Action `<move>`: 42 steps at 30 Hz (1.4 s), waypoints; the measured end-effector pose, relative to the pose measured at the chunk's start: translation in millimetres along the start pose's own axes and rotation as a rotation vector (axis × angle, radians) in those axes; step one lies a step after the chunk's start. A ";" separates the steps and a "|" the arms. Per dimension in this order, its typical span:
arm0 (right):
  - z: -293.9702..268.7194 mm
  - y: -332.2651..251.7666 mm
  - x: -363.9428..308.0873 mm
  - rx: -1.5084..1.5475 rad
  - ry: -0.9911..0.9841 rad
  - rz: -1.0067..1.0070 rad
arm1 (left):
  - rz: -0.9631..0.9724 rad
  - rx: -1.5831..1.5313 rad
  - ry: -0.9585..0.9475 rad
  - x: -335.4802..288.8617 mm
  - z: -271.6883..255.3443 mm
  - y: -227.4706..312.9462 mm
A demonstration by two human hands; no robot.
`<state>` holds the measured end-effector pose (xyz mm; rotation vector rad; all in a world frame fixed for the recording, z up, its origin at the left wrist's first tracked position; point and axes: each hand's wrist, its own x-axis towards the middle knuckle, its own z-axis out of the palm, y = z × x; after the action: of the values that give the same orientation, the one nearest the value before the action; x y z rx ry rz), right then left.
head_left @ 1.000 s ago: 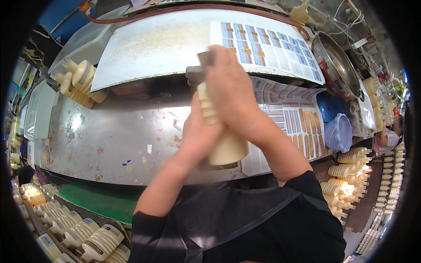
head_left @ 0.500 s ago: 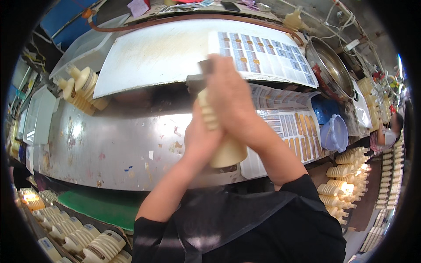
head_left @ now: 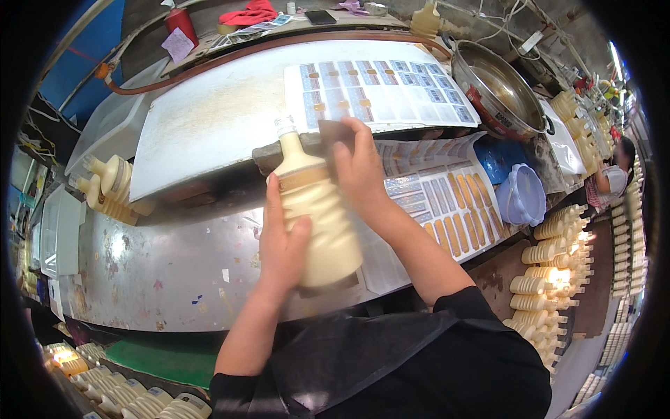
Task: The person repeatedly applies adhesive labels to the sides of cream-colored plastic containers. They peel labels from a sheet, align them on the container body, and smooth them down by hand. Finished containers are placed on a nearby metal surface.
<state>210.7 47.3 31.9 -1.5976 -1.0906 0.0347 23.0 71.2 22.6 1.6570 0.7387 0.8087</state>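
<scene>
A cream bottle (head_left: 322, 234) with a wavy ribbed body and narrow neck tilts over the metal bench, a gold-brown band across its shoulder. Wrapped around its left side, my left hand (head_left: 285, 241) grips it, thumb on the front. My right hand (head_left: 363, 171) pinches a flat dark brown piece (head_left: 336, 143), probably a scraper, just right of the bottle's neck. A grey pad (head_left: 266, 160) shows behind the neck. Under my right forearm lies a sheet of gold and blue labels (head_left: 453, 202); another label sheet (head_left: 387, 84) rests on the white board (head_left: 209, 105).
Beyond the board stands a large metal pan (head_left: 499, 91), with a lilac bucket (head_left: 523, 195) nearer on the right. A few bottles (head_left: 112, 185) lean at the left by a clear bin (head_left: 63, 230). Racked bottles (head_left: 541, 283) fill the right; a person (head_left: 614, 174) is farther off.
My right hand has come off the bottle's front and moved right, with the brown piece now in plain sight. The bottle's banded shoulder and neck are uncovered. The view has shifted.
</scene>
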 end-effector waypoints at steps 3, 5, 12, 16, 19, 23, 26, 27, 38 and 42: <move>-7.7 8.2 4.5 0.021 0.016 0.013 | -0.008 -0.057 -0.003 -1.7 -0.8 1.4; -28.5 12.7 15.2 0.050 -0.016 -0.022 | -0.068 -0.142 0.020 -5.0 -0.8 4.1; -66.9 31.3 67.6 -0.326 -0.165 0.199 | -0.193 -0.132 -0.023 -34.4 3.0 13.8; -53.6 34.3 62.7 -0.645 -0.295 -0.216 | -0.133 -0.076 0.022 -37.5 0.8 13.4; -58.2 39.2 47.3 -0.810 -0.290 -0.410 | -0.059 0.030 0.054 -38.0 1.1 8.4; -73.0 47.0 38.4 -0.896 -0.212 -0.583 | 0.016 0.129 0.032 -47.5 -2.4 -4.0; -84.4 36.3 37.1 -0.756 -0.221 -0.477 | -0.008 0.129 0.022 -67.5 -1.6 -12.5; -85.8 27.7 34.0 -0.558 -0.282 -0.381 | 0.027 0.166 0.034 -70.9 -1.5 -16.0; -90.4 -69.0 -65.2 -0.247 -0.796 -0.787 | 0.071 0.257 -0.043 -86.8 -17.1 -19.9; -91.7 -53.1 -71.8 -0.253 -0.675 -0.828 | 0.008 -0.051 0.017 -72.2 -11.5 -21.9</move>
<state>187.4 -72.8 69.8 -1.2490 -2.2960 -0.1318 -29.2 23.8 -6.6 1.6101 0.7179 0.8413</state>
